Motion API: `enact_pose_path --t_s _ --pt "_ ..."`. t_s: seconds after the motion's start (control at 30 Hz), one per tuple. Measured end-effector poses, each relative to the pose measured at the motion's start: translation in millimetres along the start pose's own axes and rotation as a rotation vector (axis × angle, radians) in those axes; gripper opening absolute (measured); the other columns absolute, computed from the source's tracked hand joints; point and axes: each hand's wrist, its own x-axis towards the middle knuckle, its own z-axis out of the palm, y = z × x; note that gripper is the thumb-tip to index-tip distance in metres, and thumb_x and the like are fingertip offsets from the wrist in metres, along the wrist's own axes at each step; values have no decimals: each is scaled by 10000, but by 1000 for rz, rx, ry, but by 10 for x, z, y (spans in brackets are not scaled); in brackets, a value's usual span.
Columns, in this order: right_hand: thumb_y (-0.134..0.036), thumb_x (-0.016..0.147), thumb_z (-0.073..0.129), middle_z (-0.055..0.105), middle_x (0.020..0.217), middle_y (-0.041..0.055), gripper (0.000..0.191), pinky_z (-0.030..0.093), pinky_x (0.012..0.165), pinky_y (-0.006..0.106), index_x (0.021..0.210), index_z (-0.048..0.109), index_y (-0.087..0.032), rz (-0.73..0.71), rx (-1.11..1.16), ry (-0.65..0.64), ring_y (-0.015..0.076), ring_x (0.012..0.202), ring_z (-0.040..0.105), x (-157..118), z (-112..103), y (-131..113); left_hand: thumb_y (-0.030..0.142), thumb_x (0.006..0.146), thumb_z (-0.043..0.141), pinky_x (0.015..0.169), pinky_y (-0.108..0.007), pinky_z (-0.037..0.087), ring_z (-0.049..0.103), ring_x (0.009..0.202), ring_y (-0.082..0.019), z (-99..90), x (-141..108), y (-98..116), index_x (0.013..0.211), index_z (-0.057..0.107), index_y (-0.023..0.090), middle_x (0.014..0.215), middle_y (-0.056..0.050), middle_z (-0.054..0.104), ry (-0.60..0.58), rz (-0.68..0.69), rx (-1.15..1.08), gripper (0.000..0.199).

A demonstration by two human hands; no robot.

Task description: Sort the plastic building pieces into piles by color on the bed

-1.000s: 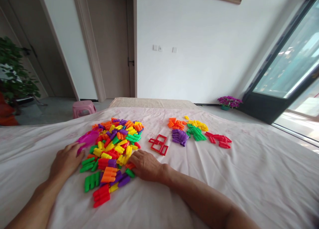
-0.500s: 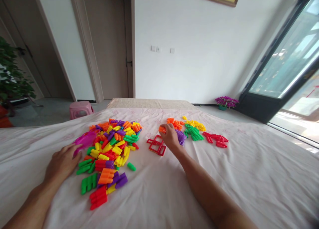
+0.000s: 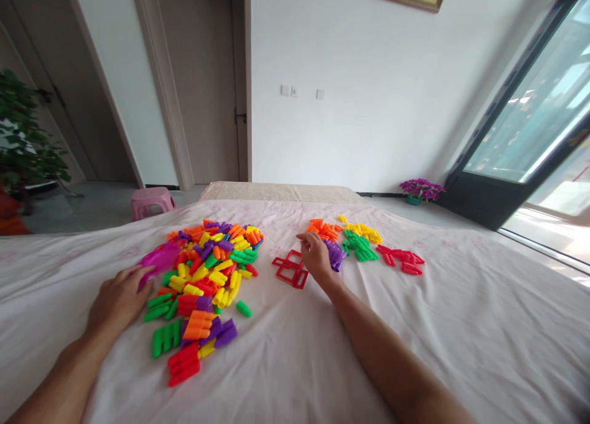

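My left hand (image 3: 118, 296) lies at the left edge of a mixed heap of coloured plastic pieces (image 3: 207, 276), its thumb and fingertips closed around the near end of a magenta item (image 3: 161, 258). My right hand (image 3: 316, 255) is over the cloth with its fingers apart and nothing visible between them. Just below and left of it lies a flat red frame of joined squares (image 3: 291, 268). Small groups sit behind and beside it: orange (image 3: 325, 229), purple (image 3: 335, 255), green (image 3: 359, 246), yellow (image 3: 366, 232) and red (image 3: 401, 258).
A pale wrinkled cloth (image 3: 286, 356) covers the surface. One green piece (image 3: 244, 308) lies apart, right of the heap. Beyond the cloth are a pink stool (image 3: 152, 201), a pot of purple flowers (image 3: 419, 190) and a leafy plant (image 3: 27, 135).
The orange piece that was in my right hand has left its fingers, and they have opened. My left hand remains at the magenta item. The view has shifted slightly.
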Motion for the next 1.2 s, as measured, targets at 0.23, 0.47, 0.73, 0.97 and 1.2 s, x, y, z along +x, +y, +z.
enact_pose_path --t_s 0.23,0.47,0.73,0.97,1.2 --pt "-125 951 562 754 1136 88 301 546 935 340 1194 716 -214 -429 58 -526 207 1040 700 -443 192 -841 406 978 294 1139 -490 416 549 1356 -334 -43 -39 43 1380 624 103 1442 -221 600 15 5 -35 602" --pt "-317 1034 558 566 1531 121 439 390 1188 430 1462 544 -219 -712 -1 -749 242 1426 479 -628 291 -1179 407 966 318 1144 -459 424 568 1346 -319 -34 -39 39 1370 641 130 1432 -208 613 29 5 -49 587" --pt "-327 1076 479 733 944 71 276 492 857 324 1037 718 -196 -572 -87 -672 191 872 636 -608 279 -1077 408 969 312 1134 -456 435 574 1344 -314 -33 -48 49 1353 644 162 1413 -189 634 40 2 -12 564" --pt "-246 1035 541 652 1407 113 368 471 1062 400 1395 609 -221 -543 -28 -608 244 1241 592 -573 345 -1009 406 971 300 1131 -497 428 561 1354 -344 -16 -28 21 1365 633 119 1423 -227 617 25 22 -32 590" --pt "-259 1012 573 735 1217 90 229 488 1001 383 1193 706 -214 -595 -41 -704 228 1111 648 -531 351 -1027 412 978 297 1140 -463 421 552 1361 -319 -19 -39 26 1375 627 141 1447 -200 603 11 2 -14 582"
